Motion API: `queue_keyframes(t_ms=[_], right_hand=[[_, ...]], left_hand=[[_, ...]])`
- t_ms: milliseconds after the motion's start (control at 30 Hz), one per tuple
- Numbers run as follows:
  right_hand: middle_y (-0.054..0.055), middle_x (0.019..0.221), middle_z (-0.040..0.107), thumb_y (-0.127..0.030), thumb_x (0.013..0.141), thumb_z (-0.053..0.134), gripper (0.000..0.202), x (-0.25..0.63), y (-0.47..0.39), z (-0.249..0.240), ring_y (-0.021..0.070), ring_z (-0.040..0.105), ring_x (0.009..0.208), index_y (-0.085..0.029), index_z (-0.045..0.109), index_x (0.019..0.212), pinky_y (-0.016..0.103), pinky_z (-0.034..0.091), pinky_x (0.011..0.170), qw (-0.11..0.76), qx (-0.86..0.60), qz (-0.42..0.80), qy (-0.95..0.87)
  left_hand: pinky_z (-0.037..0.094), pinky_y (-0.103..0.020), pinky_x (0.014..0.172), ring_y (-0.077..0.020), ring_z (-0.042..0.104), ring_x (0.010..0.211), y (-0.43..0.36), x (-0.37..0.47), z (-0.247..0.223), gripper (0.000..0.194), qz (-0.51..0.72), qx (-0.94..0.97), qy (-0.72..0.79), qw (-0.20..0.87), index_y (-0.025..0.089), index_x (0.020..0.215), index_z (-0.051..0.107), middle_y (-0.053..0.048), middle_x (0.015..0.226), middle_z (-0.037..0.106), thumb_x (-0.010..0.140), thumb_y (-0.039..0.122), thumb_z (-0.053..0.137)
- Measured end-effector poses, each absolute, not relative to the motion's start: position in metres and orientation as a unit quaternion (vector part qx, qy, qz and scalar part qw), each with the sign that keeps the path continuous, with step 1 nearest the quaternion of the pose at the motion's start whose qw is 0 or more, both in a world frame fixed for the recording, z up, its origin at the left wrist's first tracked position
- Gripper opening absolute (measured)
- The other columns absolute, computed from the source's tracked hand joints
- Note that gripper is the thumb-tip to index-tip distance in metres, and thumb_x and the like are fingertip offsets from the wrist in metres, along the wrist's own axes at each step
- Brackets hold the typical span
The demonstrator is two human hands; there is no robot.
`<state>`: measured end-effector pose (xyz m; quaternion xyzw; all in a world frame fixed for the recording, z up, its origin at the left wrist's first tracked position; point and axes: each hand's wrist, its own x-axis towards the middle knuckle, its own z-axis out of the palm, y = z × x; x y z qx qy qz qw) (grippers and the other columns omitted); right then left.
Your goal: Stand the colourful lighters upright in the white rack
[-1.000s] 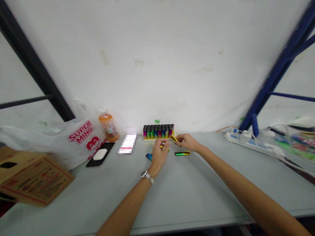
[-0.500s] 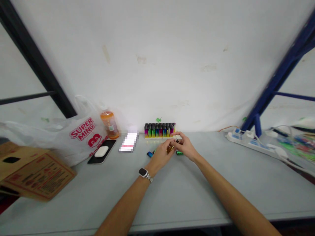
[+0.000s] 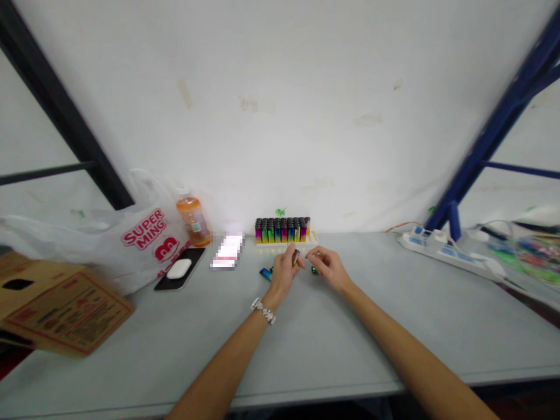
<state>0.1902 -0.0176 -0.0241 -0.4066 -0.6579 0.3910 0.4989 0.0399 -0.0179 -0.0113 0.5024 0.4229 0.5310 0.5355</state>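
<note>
Several colourful black-topped lighters (image 3: pixel 280 231) stand upright in rows in a pale tray (image 3: pixel 313 238) against the wall. In front of them my left hand (image 3: pixel 284 271) is closed around a small yellowish lighter with a dark top (image 3: pixel 296 256). Just right of it, my right hand (image 3: pixel 329 267) has its thumb and fingertips together; whether something small is between them is too small to tell. A blue lighter (image 3: pixel 265 273) lies on the table left of my left hand. A green object (image 3: pixel 314 270) lies partly hidden beneath my right fingers.
At the left are a cardboard box (image 3: pixel 70 309), a white plastic bag (image 3: pixel 144 251), an orange bottle (image 3: pixel 193 221) and a black phone (image 3: pixel 189 269) with a white case (image 3: pixel 179 269) on it. A blurred bright item (image 3: pixel 228 251) lies nearby. A power strip (image 3: pixel 450 255) sits right.
My hands have moved apart from each other. My left wrist has turned, bringing the held lighter more upright, and my right hand has drawn back from the tray, uncovering its right end.
</note>
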Motion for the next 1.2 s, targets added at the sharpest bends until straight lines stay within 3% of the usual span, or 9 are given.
queue_keyframes(t_ms=[167, 367, 733, 1000, 1200], right_hand=[[-0.005, 0.055, 0.044, -0.057, 0.085, 0.058, 0.039, 0.1882, -0.0199, -0.0265, 0.0109, 0.036, 0.05, -0.018, 0.061, 0.08, 0.025, 0.028, 0.05, 0.476, -0.41, 0.377, -0.681], [-0.005, 0.053, 0.043, -0.055, 0.086, 0.058, 0.038, 0.1881, -0.0197, -0.0275, 0.0109, 0.036, 0.049, -0.018, 0.062, 0.08, 0.025, 0.027, 0.05, 0.474, -0.42, 0.367, -0.682], [-0.005, 0.054, 0.042, -0.054, 0.087, 0.056, 0.039, 0.1878, -0.0182, -0.0294, 0.0102, 0.034, 0.05, -0.017, 0.061, 0.077, 0.025, 0.026, 0.05, 0.47, -0.416, 0.372, -0.684], [-0.005, 0.053, 0.041, -0.051, 0.087, 0.056, 0.037, 0.1872, -0.0179, -0.0294, 0.0098, 0.035, 0.05, -0.016, 0.061, 0.077, 0.024, 0.026, 0.051, 0.466, -0.424, 0.363, -0.687], [-0.006, 0.053, 0.039, -0.05, 0.088, 0.056, 0.036, 0.1865, -0.0199, -0.0272, 0.0095, 0.034, 0.05, -0.016, 0.061, 0.079, 0.025, 0.026, 0.05, 0.475, -0.416, 0.355, -0.69]], left_hand=[[0.022, -0.025, 0.045, -0.0085, 0.03, 0.042, -0.0196, 0.0469, -0.0092, 0.056, 0.558, 0.502, 0.441, 0.492, 0.018, 0.046, 0.048, 0.005, 0.041, 0.031, 0.082, 0.062, 0.046], [0.024, -0.024, 0.045, -0.0088, 0.032, 0.042, -0.0197, 0.0489, -0.0078, 0.044, 0.562, 0.479, 0.443, 0.509, 0.019, 0.048, 0.047, 0.004, 0.042, 0.034, 0.083, 0.046, 0.044], [0.013, -0.023, 0.041, -0.0061, 0.018, 0.037, -0.0213, 0.0447, -0.0104, 0.063, 0.53, 0.475, 0.418, 0.565, 0.017, 0.051, 0.049, 0.007, 0.041, 0.022, 0.083, 0.07, 0.037], [0.019, -0.023, 0.044, -0.0075, 0.025, 0.041, -0.0201, 0.0482, -0.008, 0.041, 0.558, 0.477, 0.445, 0.514, 0.019, 0.046, 0.043, 0.005, 0.041, 0.026, 0.079, 0.044, 0.043], [0.019, -0.023, 0.045, -0.0074, 0.025, 0.042, -0.0199, 0.0479, -0.008, 0.036, 0.555, 0.476, 0.44, 0.522, 0.019, 0.047, 0.042, 0.005, 0.042, 0.029, 0.077, 0.039, 0.043]])
